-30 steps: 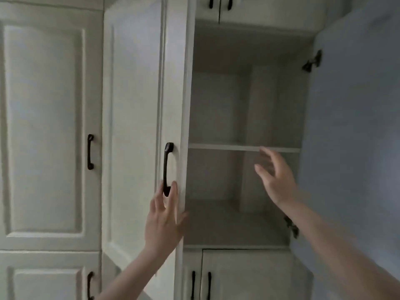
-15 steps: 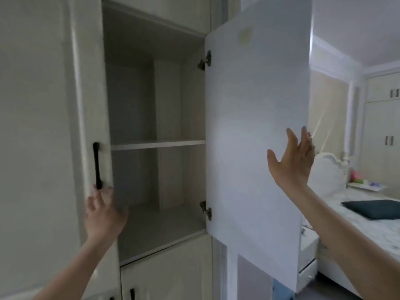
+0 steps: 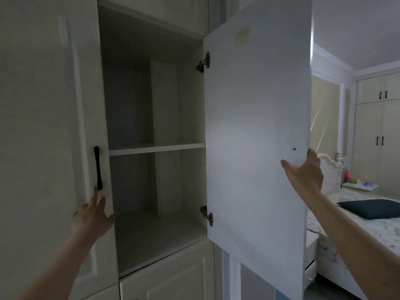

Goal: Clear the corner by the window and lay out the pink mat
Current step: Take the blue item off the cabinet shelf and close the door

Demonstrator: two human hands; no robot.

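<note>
Dim bedroom, seen from a head camera looking up into a tall cream wardrobe (image 3: 43,105). Straight ahead: one open compartment (image 3: 155,230), bare inside, divided by a single white shelf (image 3: 157,147). Left door (image 3: 49,126) pulled forward on the near left, black bar handle (image 3: 97,167) on its edge. Right door (image 3: 257,135) swung wide, plain inner face toward the camera, two metal hinges on its left edge.

Left hand (image 3: 92,215) raised against the left door just below the handle, fingers straight and spread, gripping nothing. Right hand (image 3: 305,172) at the free edge of the right door, thumb on the inner face, fingers wrapped behind the edge and out of sight; apparently holding the door.

Far right: bed with a pale patterned cover (image 3: 355,215), dark blue pillow (image 3: 370,208), white headboard (image 3: 331,165), second wardrobe (image 3: 378,135) against the far wall.

Pink mat nowhere in view; window corner not in view either.

Likely risks: right door swinging back toward the head or onto the fingers if released carelessly; both doors left standing open into the walkway while searching elsewhere; time lost in a cupboard that holds nothing.
</note>
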